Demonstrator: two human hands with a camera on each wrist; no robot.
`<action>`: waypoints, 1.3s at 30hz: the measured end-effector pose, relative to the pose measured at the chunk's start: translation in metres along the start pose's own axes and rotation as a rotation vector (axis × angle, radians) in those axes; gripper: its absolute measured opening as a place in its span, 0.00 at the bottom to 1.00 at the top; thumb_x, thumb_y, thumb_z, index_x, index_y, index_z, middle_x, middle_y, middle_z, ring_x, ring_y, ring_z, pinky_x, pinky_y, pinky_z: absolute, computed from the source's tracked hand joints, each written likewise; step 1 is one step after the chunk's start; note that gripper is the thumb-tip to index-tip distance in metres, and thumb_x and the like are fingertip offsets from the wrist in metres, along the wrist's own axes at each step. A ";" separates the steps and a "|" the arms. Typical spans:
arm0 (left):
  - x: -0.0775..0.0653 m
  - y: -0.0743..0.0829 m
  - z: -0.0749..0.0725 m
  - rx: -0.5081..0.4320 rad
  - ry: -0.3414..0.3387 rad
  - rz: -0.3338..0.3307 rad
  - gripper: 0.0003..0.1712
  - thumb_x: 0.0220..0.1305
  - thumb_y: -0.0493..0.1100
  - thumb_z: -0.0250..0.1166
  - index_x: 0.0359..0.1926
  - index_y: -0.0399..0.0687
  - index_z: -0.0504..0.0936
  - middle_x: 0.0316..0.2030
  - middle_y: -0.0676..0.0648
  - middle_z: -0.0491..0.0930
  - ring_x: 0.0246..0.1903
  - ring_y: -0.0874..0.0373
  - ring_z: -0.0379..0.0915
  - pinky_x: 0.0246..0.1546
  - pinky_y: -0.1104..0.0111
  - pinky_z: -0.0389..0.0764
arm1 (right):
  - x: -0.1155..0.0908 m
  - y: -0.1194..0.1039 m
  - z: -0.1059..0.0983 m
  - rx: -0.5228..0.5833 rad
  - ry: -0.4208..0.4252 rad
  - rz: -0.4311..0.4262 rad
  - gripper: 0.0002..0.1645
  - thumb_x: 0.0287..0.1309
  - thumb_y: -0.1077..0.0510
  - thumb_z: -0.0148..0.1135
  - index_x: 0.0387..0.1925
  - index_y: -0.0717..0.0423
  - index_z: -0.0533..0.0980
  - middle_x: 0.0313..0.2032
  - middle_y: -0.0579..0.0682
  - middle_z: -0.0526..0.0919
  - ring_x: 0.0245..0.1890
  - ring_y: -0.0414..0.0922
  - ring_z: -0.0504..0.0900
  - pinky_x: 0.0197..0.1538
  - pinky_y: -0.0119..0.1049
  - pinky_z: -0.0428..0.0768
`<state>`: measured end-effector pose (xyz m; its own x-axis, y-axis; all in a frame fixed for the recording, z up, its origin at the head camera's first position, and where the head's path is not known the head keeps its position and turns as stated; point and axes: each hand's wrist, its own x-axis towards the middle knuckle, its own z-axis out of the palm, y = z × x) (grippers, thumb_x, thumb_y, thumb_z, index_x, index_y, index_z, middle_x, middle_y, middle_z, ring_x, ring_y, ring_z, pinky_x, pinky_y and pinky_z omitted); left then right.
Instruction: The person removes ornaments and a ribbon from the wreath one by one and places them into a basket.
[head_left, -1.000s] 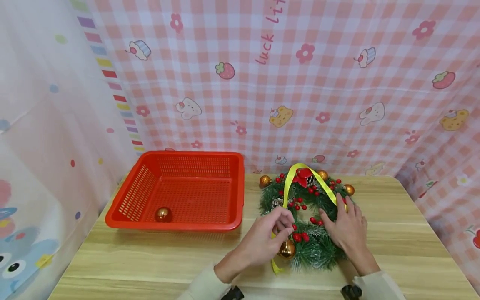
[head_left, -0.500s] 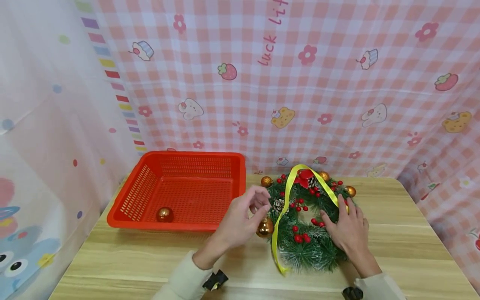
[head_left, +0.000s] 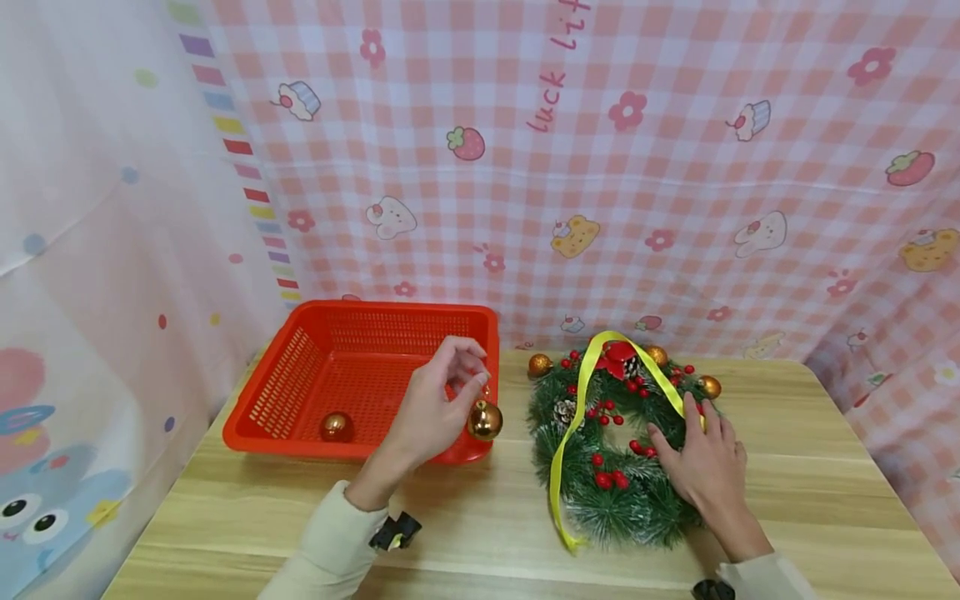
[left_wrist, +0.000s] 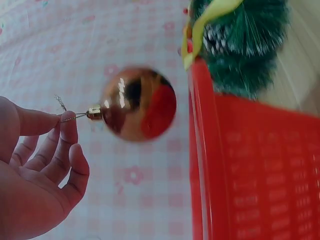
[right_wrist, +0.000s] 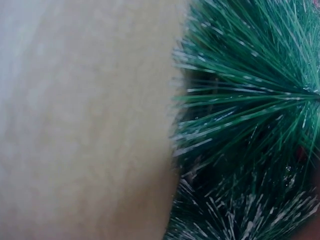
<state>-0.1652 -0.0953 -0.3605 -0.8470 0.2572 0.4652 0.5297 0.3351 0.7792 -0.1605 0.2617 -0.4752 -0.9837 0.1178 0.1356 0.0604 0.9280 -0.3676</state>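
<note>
My left hand (head_left: 435, 407) pinches the thin gold loop of a shiny copper-gold Christmas bauble (left_wrist: 139, 104) between thumb and forefinger. In the head view the bauble hangs by the near right corner of the red basket (head_left: 360, 307). My right hand (head_left: 707, 467) rests with spread fingers on the right side of a green Christmas wreath (head_left: 611, 508). Red berries, pine cones and small gold balls dot the wreath, and a yellow ribbon (head_left: 557, 475) drapes over its top and left side. Frosted needles (right_wrist: 250, 95) fill much of the right wrist view.
Another copper bauble (head_left: 337, 427) lies inside the basket at its near left. Both basket and wreath are on a wooden table (head_left: 480, 533). A pink checked cloth (head_left: 525, 208) hangs behind, and a pale patterned curtain (head_left: 90, 208) is at the left.
My left hand has moved left from the wreath to the basket's right corner, carrying the bauble. The ribbon's left end now trails down along the wreath. My right hand has stayed in place.
</note>
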 end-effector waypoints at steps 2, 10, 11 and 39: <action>0.001 -0.004 -0.006 0.019 0.012 -0.023 0.13 0.68 0.32 0.61 0.49 0.50 0.73 0.34 0.47 0.80 0.30 0.59 0.75 0.33 0.68 0.77 | 0.000 0.000 0.000 0.002 0.005 -0.001 0.52 0.68 0.30 0.45 0.76 0.63 0.49 0.70 0.74 0.53 0.66 0.74 0.53 0.58 0.76 0.56; 0.000 -0.018 -0.022 0.059 0.040 -0.096 0.15 0.67 0.32 0.62 0.51 0.51 0.72 0.35 0.50 0.80 0.31 0.58 0.75 0.33 0.67 0.78 | 0.000 0.000 0.001 0.007 0.016 -0.004 0.51 0.68 0.31 0.46 0.75 0.63 0.50 0.70 0.74 0.53 0.66 0.74 0.53 0.58 0.76 0.56; -0.001 -0.020 -0.023 0.062 0.042 -0.102 0.15 0.68 0.32 0.61 0.51 0.51 0.72 0.35 0.50 0.80 0.31 0.58 0.75 0.33 0.67 0.77 | -0.001 0.000 0.000 0.008 0.016 -0.002 0.51 0.68 0.31 0.46 0.75 0.63 0.50 0.70 0.74 0.53 0.66 0.74 0.53 0.58 0.76 0.56; -0.016 -0.059 -0.044 0.133 0.069 -0.199 0.15 0.68 0.32 0.60 0.51 0.50 0.71 0.35 0.44 0.81 0.29 0.55 0.74 0.31 0.68 0.76 | 0.000 -0.001 0.000 0.009 0.008 0.009 0.51 0.68 0.31 0.46 0.75 0.63 0.50 0.70 0.74 0.53 0.66 0.74 0.53 0.58 0.76 0.56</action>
<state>-0.1846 -0.1585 -0.3952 -0.9339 0.1133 0.3391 0.3494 0.4901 0.7986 -0.1606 0.2608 -0.4751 -0.9819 0.1285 0.1393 0.0674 0.9237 -0.3772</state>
